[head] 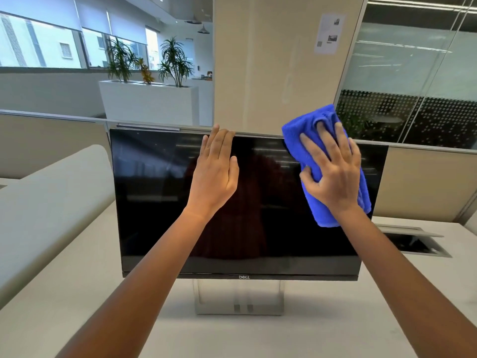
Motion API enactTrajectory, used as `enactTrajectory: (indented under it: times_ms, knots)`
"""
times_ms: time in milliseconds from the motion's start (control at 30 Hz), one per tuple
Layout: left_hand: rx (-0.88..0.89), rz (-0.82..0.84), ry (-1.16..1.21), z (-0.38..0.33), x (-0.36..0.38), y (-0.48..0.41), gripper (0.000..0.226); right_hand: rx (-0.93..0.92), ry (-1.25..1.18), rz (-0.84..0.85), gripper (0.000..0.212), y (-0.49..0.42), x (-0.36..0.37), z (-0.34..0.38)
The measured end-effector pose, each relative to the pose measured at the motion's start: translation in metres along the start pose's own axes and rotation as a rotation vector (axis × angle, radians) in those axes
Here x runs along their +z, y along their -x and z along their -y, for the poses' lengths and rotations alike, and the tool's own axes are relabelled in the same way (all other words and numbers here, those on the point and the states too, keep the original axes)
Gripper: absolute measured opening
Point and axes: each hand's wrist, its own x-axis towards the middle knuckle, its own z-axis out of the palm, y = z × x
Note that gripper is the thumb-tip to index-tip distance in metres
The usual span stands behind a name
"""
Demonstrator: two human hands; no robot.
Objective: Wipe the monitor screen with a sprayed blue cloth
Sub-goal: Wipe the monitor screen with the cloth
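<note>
Monitor screen (160,202): fragile, smooth; my flat, open left hand (215,174) steadies its top edge. Blue cloth (320,140): soft, bunched, gripped in my right hand (335,171), upper right.

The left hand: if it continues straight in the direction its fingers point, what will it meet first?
The left hand points up along the monitor screen; its fingertips already reach the top edge. Beyond that edge, probably only air before the beige pillar, though depth is unclear.
</note>
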Motion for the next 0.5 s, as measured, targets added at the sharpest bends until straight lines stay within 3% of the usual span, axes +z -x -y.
enactTrajectory:
  times_ms: [67,167,333,500]
  knots:
    - [-0.005,-0.006,0.026,0.001,0.000,0.000,0.050,0.096,0.001,-0.013,0.051,-0.002,0.003,0.012]
    - [-0.010,-0.016,0.046,0.000,0.000,0.000,0.051,0.086,0.007,-0.009,0.051,0.012,0.008,0.034]
    - [-0.009,-0.024,0.059,-0.001,0.000,0.000,0.050,-0.123,-0.057,0.044,0.052,0.066,0.016,0.073]
    - [-0.010,-0.027,0.059,-0.002,-0.001,0.001,0.053,-0.383,-0.026,0.293,0.062,0.143,0.013,0.097]
